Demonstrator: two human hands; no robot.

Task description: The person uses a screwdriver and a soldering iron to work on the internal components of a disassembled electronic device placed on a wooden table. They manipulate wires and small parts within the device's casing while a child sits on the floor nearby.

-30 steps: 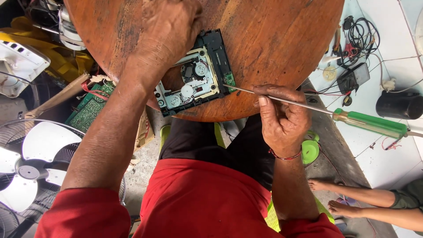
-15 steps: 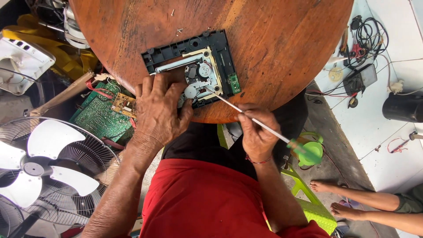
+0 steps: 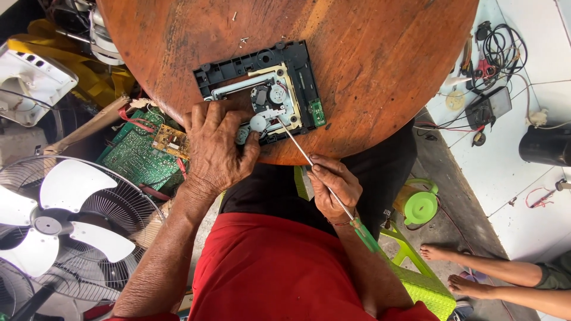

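L hand [image 3: 217, 151] flat on black plastic drive mech [image 3: 262, 95] | R hand [image 3: 333, 187] pinching thin steel screwdriver [image 3: 309, 159] | round wood table [image 3: 369, 53]

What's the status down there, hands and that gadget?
Left hand pressing disc drive mechanism flat. Right hand gripping screwdriver, tip in mechanism. Nothing blocking.

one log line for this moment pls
left hand: pressing on disc drive mechanism | right hand: gripping screwdriver, tip at mechanism | surface: round wooden table
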